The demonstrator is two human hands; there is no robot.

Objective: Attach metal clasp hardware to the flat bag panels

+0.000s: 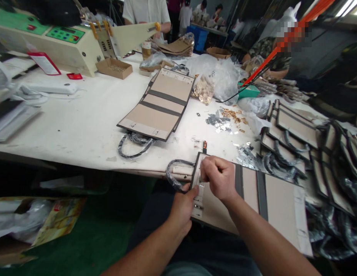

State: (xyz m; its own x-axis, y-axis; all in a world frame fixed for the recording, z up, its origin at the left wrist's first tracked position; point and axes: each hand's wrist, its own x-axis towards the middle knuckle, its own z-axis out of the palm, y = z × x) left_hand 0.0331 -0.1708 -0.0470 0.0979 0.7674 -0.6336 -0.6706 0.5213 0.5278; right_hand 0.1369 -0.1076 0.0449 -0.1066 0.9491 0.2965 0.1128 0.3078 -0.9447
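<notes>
A beige bag panel (218, 207) with dark bands and a dark edge lies in front of me, over the table's front edge. My left hand (182, 209) pinches its left edge, thumb on top, beside small metal fittings (199, 207). My right hand (220, 178) is closed in a fist against the panel's upper left part; what it holds, if anything, is hidden. A black handle (173, 180) in clear wrap loops out from the left edge. Just beyond the panel lies a tool with a dark and orange end (205, 146).
Stacked panels (159, 103) lie mid-table. Loose silver plates (218, 122) and gold pieces (234, 115) are scattered to the right. More panels with wrapped handles (296, 130) pile up at right. A machine (71, 46) stands back left; an orange strap (282, 46) hangs at right.
</notes>
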